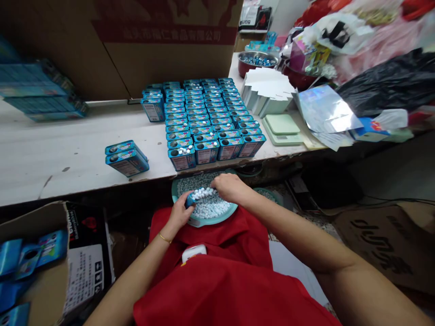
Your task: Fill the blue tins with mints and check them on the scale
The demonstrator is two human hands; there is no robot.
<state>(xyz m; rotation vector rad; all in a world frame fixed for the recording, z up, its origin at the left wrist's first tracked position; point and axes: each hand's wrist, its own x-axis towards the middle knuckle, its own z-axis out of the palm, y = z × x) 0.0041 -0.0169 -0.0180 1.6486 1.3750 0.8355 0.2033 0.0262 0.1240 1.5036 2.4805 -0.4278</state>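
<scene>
My left hand [180,210] is closed around a small blue tin [190,199], tilted over a pale green basin [175,194]. White pellets [204,193] lie in a raised row from the tin's mouth across to my right hand [228,186]. The right fingers are curled at the far end of that row; what they grip is hidden. More white pellets [212,209] fill the basin, which rests at my lap against the red apron [217,280].
Rows of blue tins [207,151], some topped with pellets, stand on the white table [81,149]. Two tins [127,160] are left of them. A green scale [282,129] and white card stack [268,88] stand right. An open carton [34,290] holds blue tins at lower left.
</scene>
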